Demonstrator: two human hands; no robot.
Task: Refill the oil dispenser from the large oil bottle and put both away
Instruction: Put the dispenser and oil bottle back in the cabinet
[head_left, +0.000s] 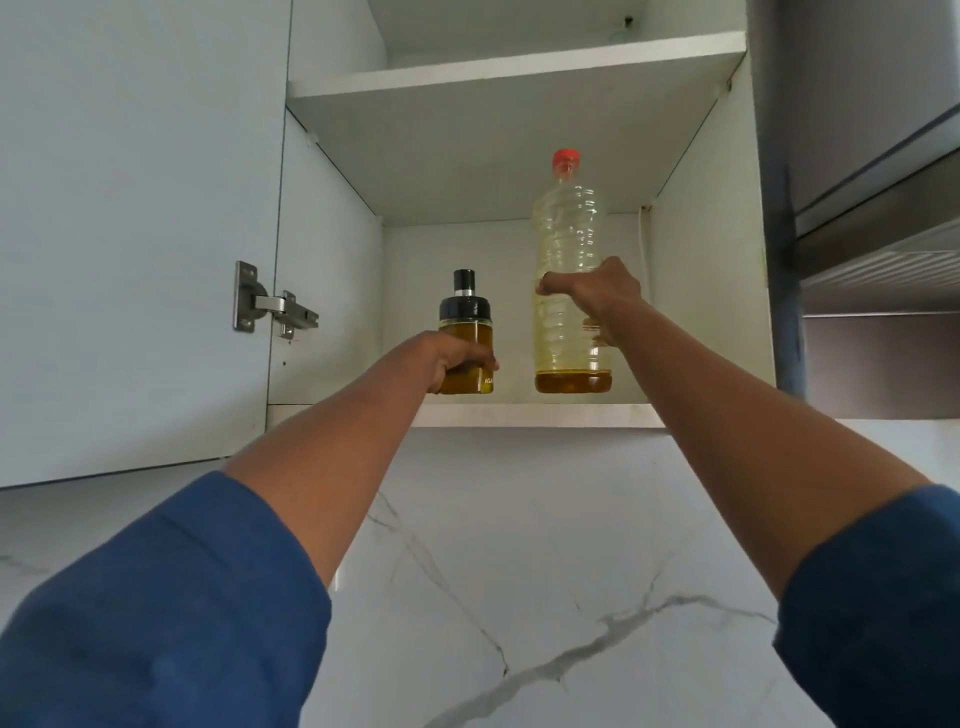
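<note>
Both arms reach up into an open wall cabinet. My left hand (452, 358) grips the oil dispenser (466, 332), a short glass bottle with a black cap, nearly full of amber oil, at the lower shelf (519, 414). My right hand (592, 291) is wrapped around the middle of the large oil bottle (570, 228), a tall clear ribbed bottle with a red cap and a low layer of oil at its bottom. Both bottles are upright, side by side, the dispenser on the left. Whether their bases rest on the shelf I cannot tell.
The cabinet door (135, 234) stands open on the left, with a metal hinge (270, 306). An upper shelf (519, 67) sits above. A marble-patterned wall (519, 571) lies below, and a dark hood-like unit (878, 249) is on the right.
</note>
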